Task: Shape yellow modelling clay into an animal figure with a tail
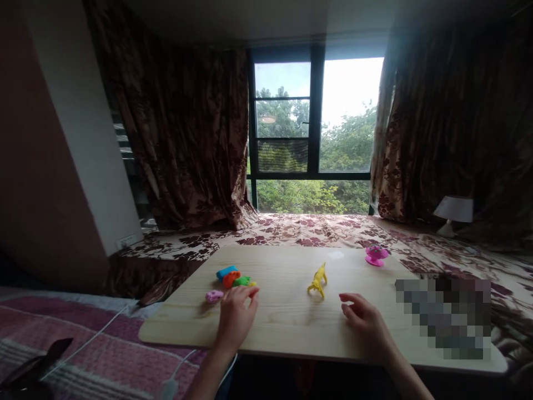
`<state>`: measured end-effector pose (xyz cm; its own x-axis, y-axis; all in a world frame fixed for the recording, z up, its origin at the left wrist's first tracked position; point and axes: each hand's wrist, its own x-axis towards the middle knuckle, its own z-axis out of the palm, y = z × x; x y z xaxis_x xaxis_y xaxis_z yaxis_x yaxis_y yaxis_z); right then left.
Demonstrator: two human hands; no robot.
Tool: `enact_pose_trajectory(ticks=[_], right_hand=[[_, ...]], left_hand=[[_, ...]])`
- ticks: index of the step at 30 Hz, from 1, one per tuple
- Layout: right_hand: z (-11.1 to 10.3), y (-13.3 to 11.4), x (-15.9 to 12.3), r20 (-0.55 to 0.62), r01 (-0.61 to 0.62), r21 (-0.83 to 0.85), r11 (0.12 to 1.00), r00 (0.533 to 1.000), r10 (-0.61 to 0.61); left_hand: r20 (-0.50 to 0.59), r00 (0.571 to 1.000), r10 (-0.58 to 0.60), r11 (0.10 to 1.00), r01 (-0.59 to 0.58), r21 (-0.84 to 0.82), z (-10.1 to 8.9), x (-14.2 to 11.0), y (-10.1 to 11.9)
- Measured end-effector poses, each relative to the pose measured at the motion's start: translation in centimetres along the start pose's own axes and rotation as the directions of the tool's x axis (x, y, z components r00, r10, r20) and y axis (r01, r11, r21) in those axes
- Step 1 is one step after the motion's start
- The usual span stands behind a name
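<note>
My left hand (pixel 238 312) is at the near side of a small group of coloured clay-like lumps, thumb and forefinger tips together; what they hold, if anything, is hidden. Just beyond its fingertips lies a green lump (pixel 241 281) with a yellow bit at its end. An orange lump (pixel 231 279) and a blue lump (pixel 227 271) touch it, and a pink-purple lump (pixel 214 296) sits left of the hand. Over the board's right half, my right hand (pixel 363 314) has its fingers apart and holds nothing. Between the hands stands a yellow four-legged animal figure (pixel 318 281).
The pale wooden board (pixel 287 328) has rounded corners. At its far right stands a bright pink figure (pixel 376 255) with small dots on top. A pixelated patch covers the right side. Behind are a floral-covered ledge (pixel 300 230), a white lamp (pixel 453 210) and a window.
</note>
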<state>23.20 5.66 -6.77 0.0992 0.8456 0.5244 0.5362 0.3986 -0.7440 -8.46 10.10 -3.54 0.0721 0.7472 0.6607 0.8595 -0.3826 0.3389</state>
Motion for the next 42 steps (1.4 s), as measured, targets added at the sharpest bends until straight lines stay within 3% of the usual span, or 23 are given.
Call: enact_pose_trajectory(ticks=[3,5,9,12,17,21,24,27,28,29,31,32,34,42], right_hand=[[-0.2,0.8,0.1,0.002,-0.083,0.084,0.993,0.997,0.083],[-0.3,1.0,0.1,0.002,-0.116,0.113,0.987,0.993,0.117],[-0.4,0.7,-0.1,-0.011,-0.134,0.135,0.982,0.990,0.137],[-0.6,0.4,-0.1,-0.018,-0.126,0.153,0.980,0.991,0.130],[-1.0,0.2,-0.4,-0.040,-0.130,0.203,0.970,0.989,0.141],[0.2,-1.9,-1.8,-0.061,-0.129,0.249,0.960,0.987,0.148],[2.4,-5.1,-3.2,0.029,-0.075,0.293,0.953,0.997,0.070],[4.3,-7.9,-4.0,0.020,0.016,0.295,0.955,1.000,-0.023],[4.6,-8.6,-4.1,-0.013,0.037,0.266,0.963,0.999,-0.035],[4.8,-9.0,-4.1,-0.044,0.056,0.230,0.972,0.998,-0.047],[4.6,-9.5,-4.2,-0.085,0.085,0.156,0.984,0.994,-0.073],[4.4,-9.5,-4.2,-0.086,0.100,0.130,0.986,0.992,-0.089],[3.9,-9.5,-4.3,-0.060,0.131,0.110,0.985,0.990,-0.125],[3.1,-9.7,-5.0,0.016,0.144,0.137,0.980,0.989,-0.148]], left_hand=[[-0.028,0.998,-0.048,0.992,0.051,0.119,-3.1,1.2,-3.6],[0.020,1.000,-0.004,0.989,0.001,0.148,-3.5,2.4,-4.1],[0.182,0.973,0.138,0.983,-0.158,0.097,-1.3,4.7,-2.2],[0.254,0.952,0.171,0.982,-0.184,0.030,0.1,5.6,-1.2],[0.286,0.951,0.119,0.988,-0.086,-0.127,-0.1,5.4,-0.6],[0.272,0.962,0.006,0.937,0.090,-0.338,0.2,3.7,2.5],[0.327,0.941,-0.084,0.805,0.257,-0.534,1.1,1.4,6.1],[0.409,0.906,-0.110,0.640,0.379,-0.669,1.3,-1.1,9.4],[0.450,0.884,-0.127,0.543,0.442,-0.714,1.2,-1.9,10.2],[0.524,0.833,-0.176,0.338,0.551,-0.763,1.0,-2.5,10.9],[0.631,0.747,-0.209,0.036,0.651,-0.758,0.6,-3.4,11.7],[0.666,0.716,-0.211,-0.060,0.670,-0.740,0.4,-3.7,12.0],[0.679,0.705,-0.203,-0.093,0.677,-0.730,0.3,-3.9,12.2],[0.641,0.730,-0.236,-0.004,0.659,-0.752,1.5,-5.1,12.4]])
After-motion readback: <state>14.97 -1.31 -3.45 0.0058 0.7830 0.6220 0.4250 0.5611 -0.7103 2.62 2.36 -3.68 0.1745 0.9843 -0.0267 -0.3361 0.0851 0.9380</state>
